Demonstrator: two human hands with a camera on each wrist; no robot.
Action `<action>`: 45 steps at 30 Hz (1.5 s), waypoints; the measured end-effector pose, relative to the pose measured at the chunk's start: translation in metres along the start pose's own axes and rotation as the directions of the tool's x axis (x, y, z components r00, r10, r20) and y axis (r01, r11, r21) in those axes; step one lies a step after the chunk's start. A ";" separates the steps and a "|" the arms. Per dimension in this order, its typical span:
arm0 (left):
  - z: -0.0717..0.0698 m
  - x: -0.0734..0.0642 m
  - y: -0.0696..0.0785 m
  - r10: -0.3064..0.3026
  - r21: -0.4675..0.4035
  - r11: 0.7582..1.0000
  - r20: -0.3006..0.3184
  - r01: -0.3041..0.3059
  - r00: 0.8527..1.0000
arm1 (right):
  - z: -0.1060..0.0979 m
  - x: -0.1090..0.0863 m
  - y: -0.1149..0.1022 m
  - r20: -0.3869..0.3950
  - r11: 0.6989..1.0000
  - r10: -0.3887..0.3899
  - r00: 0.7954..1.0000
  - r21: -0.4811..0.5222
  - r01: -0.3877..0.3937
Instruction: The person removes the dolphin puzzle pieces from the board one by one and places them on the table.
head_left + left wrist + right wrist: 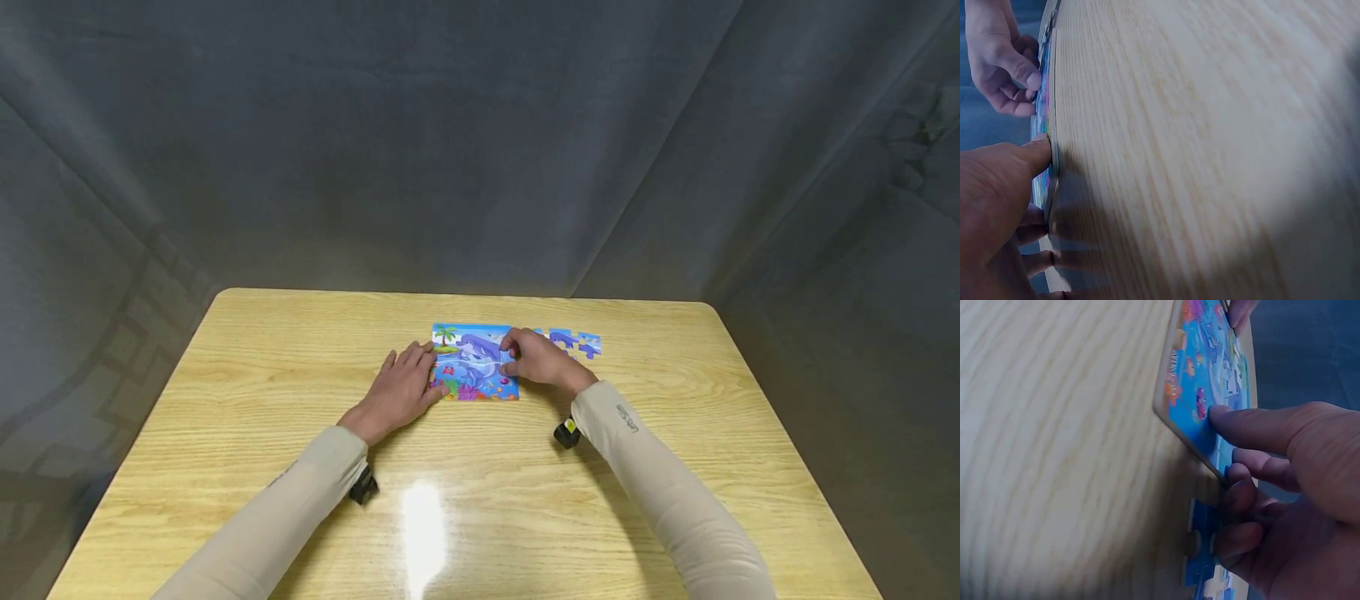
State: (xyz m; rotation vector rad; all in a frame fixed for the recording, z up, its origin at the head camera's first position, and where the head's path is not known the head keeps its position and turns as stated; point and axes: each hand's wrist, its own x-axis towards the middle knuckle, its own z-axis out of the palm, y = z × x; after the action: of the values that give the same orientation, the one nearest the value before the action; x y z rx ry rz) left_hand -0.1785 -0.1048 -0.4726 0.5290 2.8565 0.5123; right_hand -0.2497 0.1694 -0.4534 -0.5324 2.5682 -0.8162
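A jigsaw puzzle board (472,385) with a dolphin and sea picture lies flat on the table. My left hand (405,386) rests at its left side, fingers extended; the thumb (1038,153) lies on the board's near left corner. Over the right side of the board is my right hand (542,358), its thumb (1225,419) touching the picture. Its other fingers bend at the board's right edge, apart from the thumb, and no piece shows between them. Loose puzzle pieces (589,345) lie right of the board, partly hidden behind the right hand.
The wooden table (300,333) extends around the board on all sides. Grey curtains (450,150) hang behind it and at both sides. A bright light reflection lies on the near part of the tabletop.
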 end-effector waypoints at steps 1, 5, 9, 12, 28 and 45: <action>0.000 0.000 0.000 0.000 0.000 1.000 0.000 0.000 1.000 | -0.001 0.000 0.000 0.013 1.000 0.010 1.000 0.007 -0.011; 0.001 0.000 0.000 -0.005 -0.003 1.000 0.001 0.005 1.000 | -0.003 0.003 -0.001 0.048 0.999 0.030 0.998 0.035 -0.032; 0.001 0.001 0.000 -0.009 -0.005 1.000 0.001 0.009 1.000 | -0.003 0.003 -0.001 0.053 0.998 0.028 0.998 0.059 -0.031; 0.001 0.001 0.000 -0.013 -0.004 1.000 0.004 0.013 1.000 | -0.003 0.002 -0.002 0.035 0.998 0.025 0.999 0.061 -0.027; 0.000 0.000 0.000 -0.007 0.000 1.000 0.002 0.007 1.000 | 0.005 -0.005 0.000 -0.032 0.995 -0.017 0.999 0.099 0.020; -0.002 0.000 0.002 -0.004 0.012 1.000 0.004 0.004 1.000 | 0.002 -0.007 0.011 -0.064 0.978 -0.089 0.994 0.186 0.099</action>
State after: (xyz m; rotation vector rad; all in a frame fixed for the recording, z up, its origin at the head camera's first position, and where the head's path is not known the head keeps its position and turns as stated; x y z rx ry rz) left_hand -0.1784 -0.1032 -0.4697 0.5258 2.8576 0.4937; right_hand -0.2458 0.1797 -0.4599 -0.5833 2.4955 -1.1086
